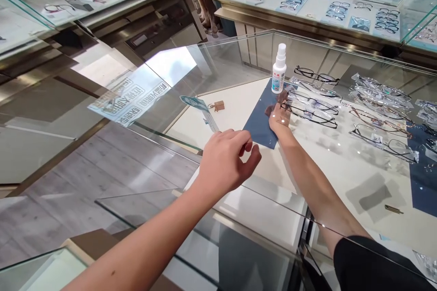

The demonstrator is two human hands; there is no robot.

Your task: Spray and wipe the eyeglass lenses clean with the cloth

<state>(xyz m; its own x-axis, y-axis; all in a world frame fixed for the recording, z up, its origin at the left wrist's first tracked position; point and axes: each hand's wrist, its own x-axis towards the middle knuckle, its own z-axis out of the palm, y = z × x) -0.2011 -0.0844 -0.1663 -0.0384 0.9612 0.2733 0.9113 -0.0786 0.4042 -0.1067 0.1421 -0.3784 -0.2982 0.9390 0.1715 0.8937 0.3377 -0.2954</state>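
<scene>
My right hand (278,117) reaches inside the glass display case and rests on a dark blue cloth (260,122). Its fingers are curled round the left end of a pair of black-framed glasses (312,116). A white spray bottle (279,69) stands upright just behind the hand. My left hand (227,161) hovers above the case's glass top (164,100). Its fingers are loosely bent and apart, with nothing in them. A blue-and-white ruler-like card (201,111) and a small brown tag (218,106) lie just beyond the left hand.
More glasses, several in clear wrappers (378,93), lie in rows on the cream shelf (327,163) to the right. Another blue cloth (423,177) lies at the far right. Further display cases with glasses (337,9) stand behind. A grey floor lies to the left.
</scene>
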